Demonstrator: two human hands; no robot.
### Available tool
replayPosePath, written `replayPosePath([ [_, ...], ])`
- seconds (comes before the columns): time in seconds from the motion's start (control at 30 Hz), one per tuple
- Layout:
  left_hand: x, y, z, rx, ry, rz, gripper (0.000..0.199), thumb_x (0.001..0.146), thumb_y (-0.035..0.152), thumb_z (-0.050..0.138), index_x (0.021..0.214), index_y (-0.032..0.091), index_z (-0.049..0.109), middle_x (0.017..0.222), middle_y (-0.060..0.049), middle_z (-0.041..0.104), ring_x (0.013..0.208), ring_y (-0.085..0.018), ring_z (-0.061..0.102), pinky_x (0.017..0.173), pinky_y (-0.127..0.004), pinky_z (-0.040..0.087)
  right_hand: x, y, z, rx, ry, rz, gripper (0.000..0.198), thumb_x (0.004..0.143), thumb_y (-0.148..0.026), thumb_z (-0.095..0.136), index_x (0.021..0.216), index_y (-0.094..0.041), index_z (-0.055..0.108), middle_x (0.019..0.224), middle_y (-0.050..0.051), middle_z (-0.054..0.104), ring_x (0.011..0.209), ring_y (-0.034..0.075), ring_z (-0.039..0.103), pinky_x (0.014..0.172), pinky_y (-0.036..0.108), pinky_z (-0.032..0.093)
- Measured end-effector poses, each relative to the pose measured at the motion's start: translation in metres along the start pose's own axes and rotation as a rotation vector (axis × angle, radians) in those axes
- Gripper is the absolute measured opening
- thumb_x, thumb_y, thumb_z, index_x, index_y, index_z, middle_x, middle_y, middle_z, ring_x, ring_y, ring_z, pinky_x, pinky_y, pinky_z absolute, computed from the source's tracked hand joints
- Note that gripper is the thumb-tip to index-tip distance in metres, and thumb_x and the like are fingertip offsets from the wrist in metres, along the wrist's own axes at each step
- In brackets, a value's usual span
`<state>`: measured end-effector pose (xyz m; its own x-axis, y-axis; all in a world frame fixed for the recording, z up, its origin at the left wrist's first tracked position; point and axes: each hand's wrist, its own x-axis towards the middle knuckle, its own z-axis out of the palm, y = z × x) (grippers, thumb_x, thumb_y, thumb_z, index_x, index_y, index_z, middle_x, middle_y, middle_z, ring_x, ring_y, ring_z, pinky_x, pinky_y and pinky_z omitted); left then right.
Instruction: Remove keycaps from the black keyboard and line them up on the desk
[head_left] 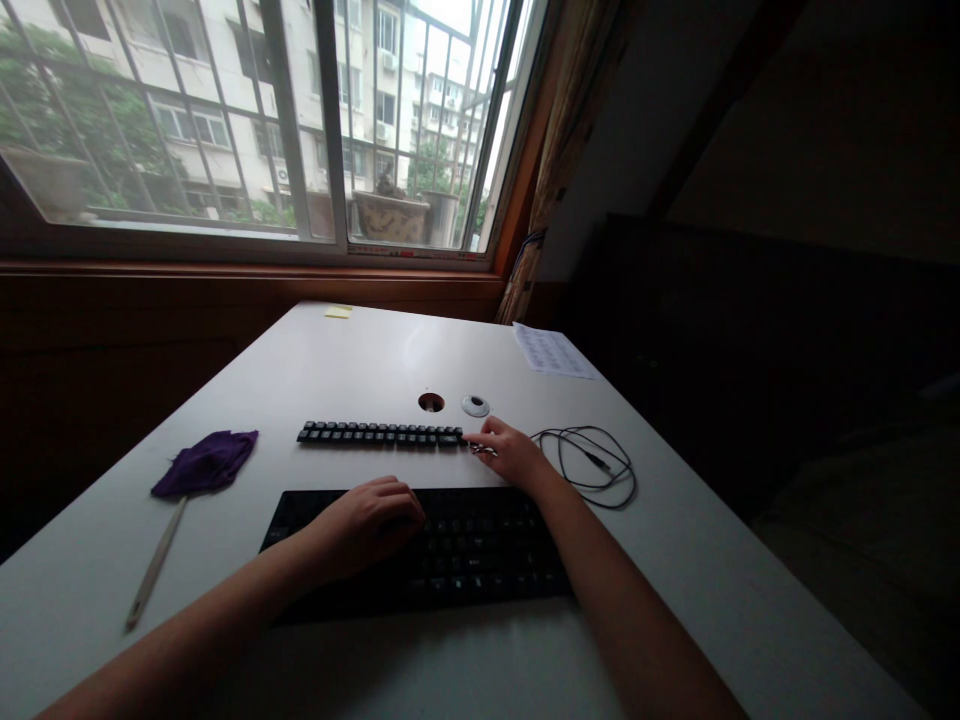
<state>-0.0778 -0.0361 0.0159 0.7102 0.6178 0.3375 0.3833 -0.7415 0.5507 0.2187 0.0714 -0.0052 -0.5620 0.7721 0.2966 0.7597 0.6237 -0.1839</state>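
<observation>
A black keyboard [480, 560] lies on the white desk in front of me. My left hand [382, 510] rests over its upper middle, fingers curled in; whatever they hold, if anything, is hidden. Beyond the keyboard, black keycaps [379, 436] stand lined up in two rows. At the right end of these rows is my right hand [506, 450], its index finger stretched toward the last keycap and its other fingers bent. Small shiny wire-like metal pieces [481, 449] show at its fingertips; their kind is unclear, and so is whether they are gripped.
A coiled black cable [634, 470] with a plug lies right of my right hand. Left is a purple cloth [206, 463] by a pale handle [157, 560]. Farther back are a desk hole [431, 402], its round cover [475, 405], printed paper [555, 352] and a yellow note [338, 311].
</observation>
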Motion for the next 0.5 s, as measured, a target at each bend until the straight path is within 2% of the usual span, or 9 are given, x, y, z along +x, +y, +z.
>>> replayPosePath([
  [0.5, 0.0003, 0.0005, -0.0009, -0.007, 0.011, 0.015, 0.013, 0.095, 0.017, 0.054, 0.096, 0.017, 0.067, 0.091, -0.007, 0.068, 0.088, -0.019, 0.061, 0.078, -0.032, 0.054, 0.0002, -0.0036, -0.0033, 0.026, -0.01, -0.002, 0.037, 0.087, -0.019, 0.064, 0.121, -0.031, 0.068, 0.1, 0.002, 0.059, 0.077, 0.013, 0.059, 0.075, 0.026, 0.049],
])
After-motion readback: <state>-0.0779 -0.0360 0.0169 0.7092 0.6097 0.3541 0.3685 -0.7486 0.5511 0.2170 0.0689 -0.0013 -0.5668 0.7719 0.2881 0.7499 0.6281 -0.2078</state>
